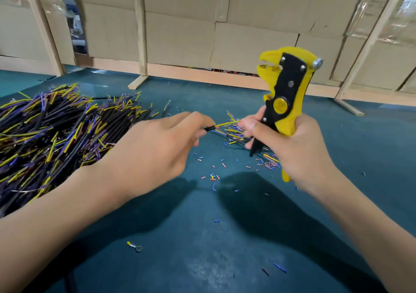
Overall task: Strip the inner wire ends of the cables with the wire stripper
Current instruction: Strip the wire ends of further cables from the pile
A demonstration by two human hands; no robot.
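My left hand (157, 146) pinches a short black cable (209, 128) by its sheath; a yellow inner wire (227, 123) sticks out toward the right. My right hand (290, 144) grips the handles of a yellow and black wire stripper (288, 90), held upright with its jaws at the top, apart from the cable. The fingertips of my right hand touch the end of the yellow wire. A big pile of black cables (51, 135) with yellow and purple inner wires lies at the left on the green table (213, 236).
A smaller heap of cables (236, 132) lies between my hands, and several bits of coloured insulation (213, 175) are scattered around it. A ring terminal (135, 246) lies near the front. Cardboard panels in wooden frames (202, 33) close off the back of the table.
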